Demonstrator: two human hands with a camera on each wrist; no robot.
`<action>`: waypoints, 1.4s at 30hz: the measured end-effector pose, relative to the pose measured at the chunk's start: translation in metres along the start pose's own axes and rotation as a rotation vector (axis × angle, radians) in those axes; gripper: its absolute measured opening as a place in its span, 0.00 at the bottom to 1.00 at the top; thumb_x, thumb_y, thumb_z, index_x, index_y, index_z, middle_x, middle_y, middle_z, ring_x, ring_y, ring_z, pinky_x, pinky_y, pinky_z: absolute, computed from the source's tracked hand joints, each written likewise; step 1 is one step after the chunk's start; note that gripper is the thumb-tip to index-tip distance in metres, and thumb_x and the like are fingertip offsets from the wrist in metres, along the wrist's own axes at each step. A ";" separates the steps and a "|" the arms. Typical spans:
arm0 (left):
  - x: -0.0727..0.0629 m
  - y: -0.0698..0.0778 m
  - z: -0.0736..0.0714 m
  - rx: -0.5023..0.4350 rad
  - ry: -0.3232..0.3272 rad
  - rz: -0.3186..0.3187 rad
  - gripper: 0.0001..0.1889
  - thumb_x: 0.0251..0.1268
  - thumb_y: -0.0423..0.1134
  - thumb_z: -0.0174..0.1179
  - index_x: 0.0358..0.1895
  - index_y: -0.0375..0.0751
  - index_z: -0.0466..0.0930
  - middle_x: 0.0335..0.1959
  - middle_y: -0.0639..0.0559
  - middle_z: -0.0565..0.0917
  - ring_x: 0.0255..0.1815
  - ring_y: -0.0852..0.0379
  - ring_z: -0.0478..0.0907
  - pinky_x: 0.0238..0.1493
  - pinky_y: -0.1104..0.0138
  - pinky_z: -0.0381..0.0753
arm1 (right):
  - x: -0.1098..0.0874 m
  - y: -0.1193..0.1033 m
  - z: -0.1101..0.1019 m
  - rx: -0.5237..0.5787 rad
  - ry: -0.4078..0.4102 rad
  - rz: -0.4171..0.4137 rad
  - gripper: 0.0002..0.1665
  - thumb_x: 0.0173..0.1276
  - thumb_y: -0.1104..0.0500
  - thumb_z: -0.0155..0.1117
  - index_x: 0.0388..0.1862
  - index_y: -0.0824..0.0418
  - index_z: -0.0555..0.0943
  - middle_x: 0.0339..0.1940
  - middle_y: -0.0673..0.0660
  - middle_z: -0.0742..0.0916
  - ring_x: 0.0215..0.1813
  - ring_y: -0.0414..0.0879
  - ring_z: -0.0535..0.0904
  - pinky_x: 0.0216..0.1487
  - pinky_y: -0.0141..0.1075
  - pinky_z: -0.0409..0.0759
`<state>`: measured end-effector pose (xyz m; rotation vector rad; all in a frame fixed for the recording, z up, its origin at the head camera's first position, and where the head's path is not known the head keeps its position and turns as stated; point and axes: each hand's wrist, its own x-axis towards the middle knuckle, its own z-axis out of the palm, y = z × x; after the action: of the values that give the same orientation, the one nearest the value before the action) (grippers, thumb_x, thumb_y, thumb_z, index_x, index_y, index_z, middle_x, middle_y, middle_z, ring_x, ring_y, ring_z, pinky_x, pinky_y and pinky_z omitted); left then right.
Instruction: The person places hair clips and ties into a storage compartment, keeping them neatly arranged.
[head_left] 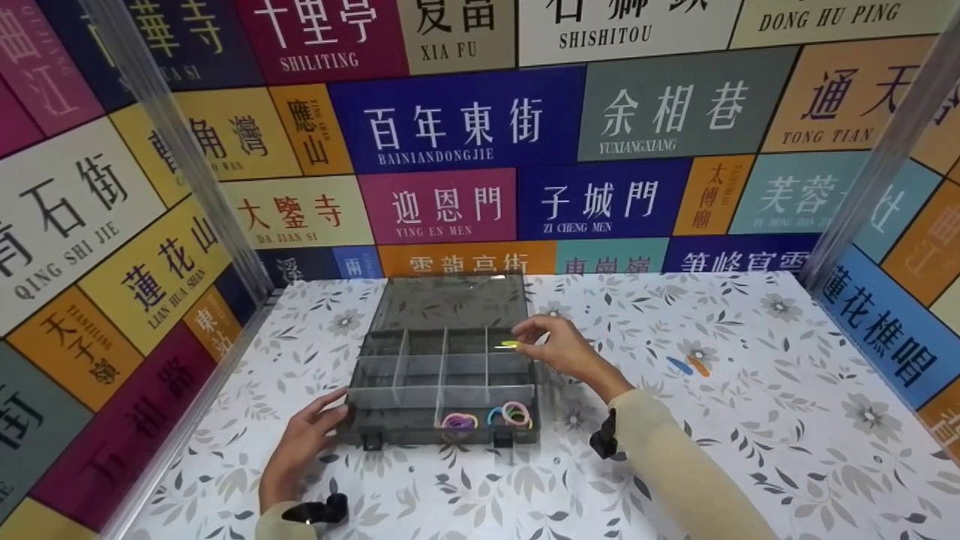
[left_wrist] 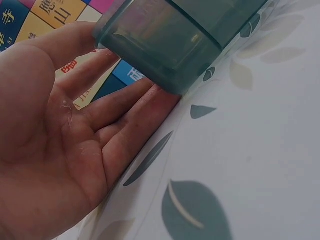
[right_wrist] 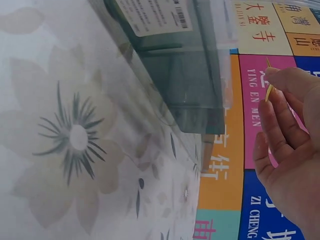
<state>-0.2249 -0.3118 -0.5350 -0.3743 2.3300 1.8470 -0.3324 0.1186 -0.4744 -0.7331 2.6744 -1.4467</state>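
A grey see-through divider box [head_left: 416, 397] lies on the table with its lid [head_left: 450, 301] folded back. My left hand [head_left: 304, 439] rests its fingers, only slightly bent, against the box's left front corner. In the left wrist view, fingertips touch that corner [left_wrist: 150, 70]. Over the back right compartment, my right hand [head_left: 559, 346] pinches a thin yellow hair clip [head_left: 510, 344] between thumb and forefinger. The right wrist view shows the clip [right_wrist: 269, 87] edge-on, above the box wall [right_wrist: 195, 95]. Purple hair ties [head_left: 457, 422] and pink hair ties [head_left: 515, 414] lie in the front right compartment.
Right of the box, a blue hair clip [head_left: 680, 365] and an orange hair clip [head_left: 699, 366] lie on the flower-patterned table [head_left: 750, 450]. Behind stands a wall of coloured signs [head_left: 457, 124]. Clear upright edges [head_left: 217, 187] flank the table.
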 end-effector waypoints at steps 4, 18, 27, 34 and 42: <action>0.001 0.001 0.000 -0.013 0.004 0.001 0.35 0.68 0.56 0.63 0.75 0.50 0.67 0.76 0.37 0.66 0.74 0.37 0.67 0.68 0.46 0.74 | 0.000 0.003 0.008 0.001 -0.007 -0.002 0.15 0.68 0.59 0.70 0.52 0.60 0.85 0.43 0.57 0.88 0.46 0.49 0.82 0.45 0.41 0.81; -0.002 -0.001 0.001 -0.040 0.006 0.029 0.28 0.74 0.47 0.58 0.75 0.50 0.68 0.76 0.38 0.67 0.75 0.39 0.67 0.69 0.47 0.75 | -0.002 0.009 0.024 -0.009 -0.013 0.034 0.13 0.66 0.61 0.70 0.49 0.61 0.86 0.42 0.55 0.89 0.44 0.44 0.83 0.49 0.41 0.82; 0.000 0.000 0.003 -0.042 0.004 0.044 0.29 0.73 0.48 0.59 0.74 0.49 0.68 0.74 0.37 0.69 0.73 0.40 0.70 0.67 0.50 0.77 | -0.003 0.011 0.023 -0.020 -0.002 -0.005 0.11 0.65 0.61 0.71 0.46 0.60 0.87 0.41 0.56 0.89 0.44 0.46 0.83 0.48 0.41 0.81; 0.000 0.000 0.002 -0.012 0.011 0.049 0.29 0.74 0.49 0.59 0.74 0.48 0.68 0.74 0.35 0.69 0.72 0.38 0.70 0.66 0.49 0.77 | -0.003 0.010 0.021 -0.023 -0.012 -0.014 0.13 0.64 0.62 0.72 0.48 0.62 0.87 0.42 0.56 0.88 0.43 0.45 0.82 0.47 0.39 0.80; 0.000 0.001 0.003 -0.037 0.015 0.036 0.29 0.73 0.48 0.60 0.74 0.49 0.69 0.73 0.37 0.71 0.73 0.39 0.70 0.66 0.50 0.78 | -0.014 0.006 0.009 -0.001 0.024 -0.016 0.12 0.67 0.59 0.71 0.48 0.57 0.87 0.45 0.55 0.88 0.45 0.46 0.81 0.43 0.35 0.81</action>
<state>-0.2249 -0.3090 -0.5349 -0.3535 2.3304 1.9119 -0.3205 0.1198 -0.4872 -0.7443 2.6935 -1.4677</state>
